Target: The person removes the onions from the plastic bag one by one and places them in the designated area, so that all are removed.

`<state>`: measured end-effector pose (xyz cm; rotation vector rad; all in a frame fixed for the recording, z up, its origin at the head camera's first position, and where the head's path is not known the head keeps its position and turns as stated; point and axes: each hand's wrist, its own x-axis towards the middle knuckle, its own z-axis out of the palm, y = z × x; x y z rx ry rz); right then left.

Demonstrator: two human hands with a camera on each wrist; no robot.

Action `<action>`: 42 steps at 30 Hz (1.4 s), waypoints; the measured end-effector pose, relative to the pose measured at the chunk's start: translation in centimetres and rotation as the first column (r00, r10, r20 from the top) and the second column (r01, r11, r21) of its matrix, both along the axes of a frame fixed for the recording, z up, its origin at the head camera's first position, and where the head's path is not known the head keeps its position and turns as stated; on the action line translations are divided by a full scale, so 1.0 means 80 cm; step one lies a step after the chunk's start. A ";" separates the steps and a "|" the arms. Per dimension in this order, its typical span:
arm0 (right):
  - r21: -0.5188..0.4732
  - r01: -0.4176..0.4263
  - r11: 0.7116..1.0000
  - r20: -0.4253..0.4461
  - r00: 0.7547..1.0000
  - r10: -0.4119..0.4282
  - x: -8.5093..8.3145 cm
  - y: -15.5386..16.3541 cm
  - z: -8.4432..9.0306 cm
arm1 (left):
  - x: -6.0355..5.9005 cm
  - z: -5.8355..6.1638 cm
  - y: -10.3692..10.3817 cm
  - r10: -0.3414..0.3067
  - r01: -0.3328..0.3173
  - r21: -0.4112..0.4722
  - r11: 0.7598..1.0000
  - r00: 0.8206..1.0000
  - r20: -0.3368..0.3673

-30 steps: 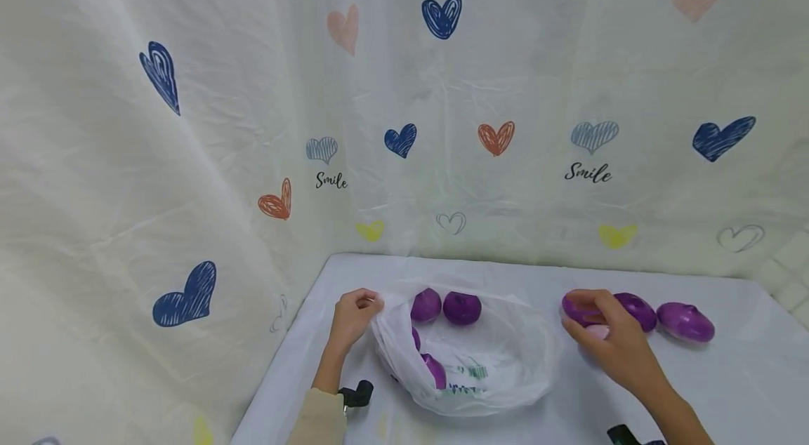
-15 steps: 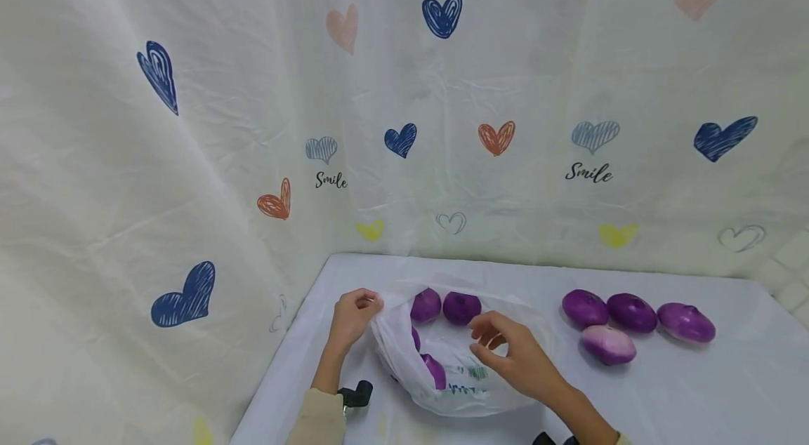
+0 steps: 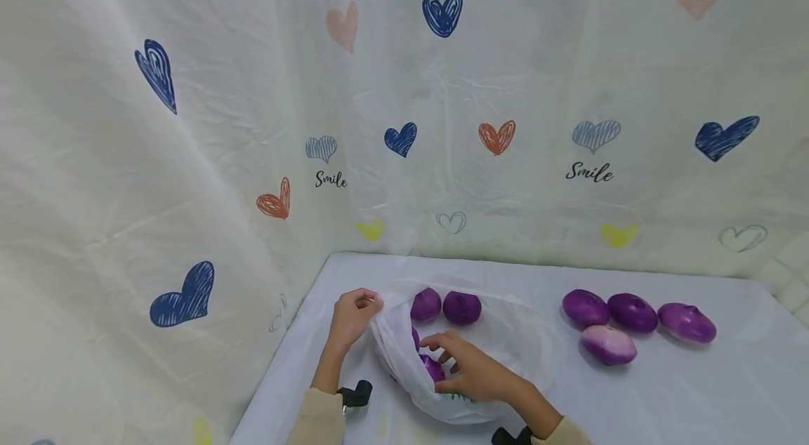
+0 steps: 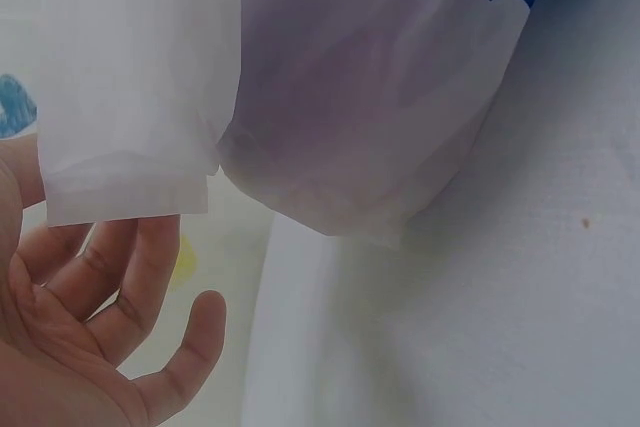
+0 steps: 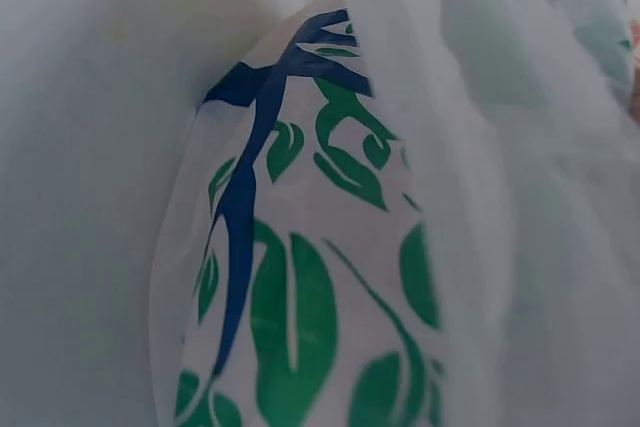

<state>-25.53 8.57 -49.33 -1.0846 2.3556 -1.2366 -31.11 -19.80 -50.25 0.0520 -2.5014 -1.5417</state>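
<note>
A white plastic bag (image 3: 512,340) lies open on the table. My left hand (image 3: 369,303) pinches the bag's left rim and holds it up; the left wrist view shows that hand's fingers (image 4: 120,327) below the bag's edge (image 4: 130,182). My right hand (image 3: 441,365) reaches into the bag's mouth, with index finger and thumb curled round a purple onion (image 3: 430,369). Two more purple onions (image 3: 426,304) (image 3: 462,307) lie at the back of the bag. The right wrist view is filled by the bag's green and blue print (image 5: 300,287).
Several purple onions lie loose to the right of the bag: three in a row (image 3: 586,307) (image 3: 632,312) (image 3: 686,322) and a paler one (image 3: 609,344) in front. A heart-printed cloth (image 3: 404,140) hangs behind and to the left. The table's bare cloth (image 3: 695,389) spreads on the right.
My right hand left the loose onions on the right holding nothing, crossed left over the bag and went down into its mouth onto an onion. The left hand stayed still.
</note>
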 end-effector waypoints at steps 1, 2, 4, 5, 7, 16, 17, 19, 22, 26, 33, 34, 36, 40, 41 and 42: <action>0.006 -0.012 1.000 0.009 1.000 0.012 -0.001 -0.002 -0.001 | 0.000 0.000 0.000 -0.001 0.001 0.001 1.000 1.000 0.000; 0.010 -0.022 1.000 0.016 1.000 0.022 -0.003 -0.004 -0.002 | 0.000 0.000 0.000 -0.002 0.002 0.002 1.000 1.000 0.000; 0.013 -0.036 0.999 0.027 0.999 0.036 -0.006 -0.006 -0.005 | -0.001 0.000 0.000 -0.003 0.003 0.001 1.000 1.000 -0.001; 0.019 -0.040 0.999 0.029 0.999 0.039 -0.007 -0.007 -0.006 | -0.001 0.001 0.000 -0.003 0.003 0.000 1.000 1.000 -0.002; 0.031 -0.045 0.998 0.024 0.999 0.045 -0.009 -0.009 -0.009 | -0.002 0.001 0.000 -0.002 0.002 -0.002 1.000 1.000 -0.004; 0.053 -0.039 0.998 0.003 0.999 0.039 -0.012 -0.011 -0.019 | -0.003 0.000 0.000 0.002 -0.002 -0.006 1.000 1.000 -0.008; 0.051 -0.037 0.998 0.000 0.999 0.037 -0.012 -0.010 -0.020 | -0.003 -0.001 0.000 0.002 -0.002 -0.006 1.000 1.000 -0.007; 0.048 -0.030 0.998 -0.005 1.000 0.030 -0.011 -0.009 -0.021 | -0.003 -0.001 -0.001 0.003 -0.003 -0.005 1.000 1.000 -0.002; 0.053 -0.012 0.999 -0.021 1.000 0.013 -0.011 -0.007 -0.022 | -0.003 0.000 -0.001 0.002 -0.002 0.000 1.000 1.000 -0.001; 0.071 0.030 0.997 -0.056 0.998 -0.026 -0.011 -0.003 -0.021 | -0.003 0.000 -0.002 0.003 -0.003 0.001 1.000 1.000 -0.002; 0.043 0.098 0.994 -0.078 0.993 -0.094 -0.007 0.014 -0.014 | -0.002 0.001 -0.002 0.002 -0.002 0.010 1.000 1.000 0.002; 0.035 0.105 0.994 -0.067 0.992 -0.103 -0.006 0.017 -0.012 | -0.002 0.001 -0.002 0.003 -0.003 0.014 1.000 1.000 0.003; 0.030 0.127 0.991 -0.054 0.991 -0.125 -0.004 0.023 -0.006 | -0.002 0.001 -0.002 0.006 -0.006 0.018 1.000 1.000 0.005; 0.029 0.180 0.983 -0.064 0.982 -0.178 0.001 0.034 0.010 | -0.003 0.000 -0.001 0.013 -0.013 0.011 1.000 1.000 0.012; 0.024 0.189 0.982 -0.077 0.979 -0.187 0.002 0.037 0.014 | -0.003 -0.001 -0.001 0.015 -0.015 0.010 1.000 1.000 0.014; 0.017 0.198 0.980 -0.090 0.977 -0.195 0.004 0.040 0.018 | -0.003 -0.001 0.000 0.016 -0.016 0.010 1.000 1.000 0.015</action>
